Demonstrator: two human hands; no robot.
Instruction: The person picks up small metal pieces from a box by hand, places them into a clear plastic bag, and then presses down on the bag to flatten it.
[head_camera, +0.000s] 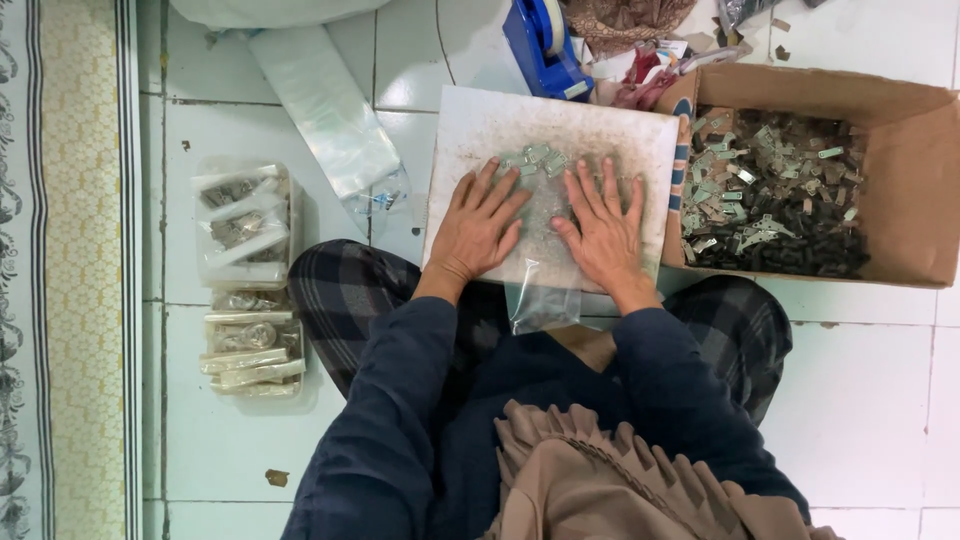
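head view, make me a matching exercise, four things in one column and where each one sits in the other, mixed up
Things:
1. tape dispenser
2. cardboard box
3. packed bags
4. clear bag

Places:
A. on the floor at the left of the picture, beside the person's knee
B. on the white board, under both hands
C. right of the board, full of small metal parts
D. above the board, at the picture's top edge

Pairs: 1-D, 2-C, 3-A, 4-B

The left hand and the right hand lie flat, fingers spread, on the clear bag.
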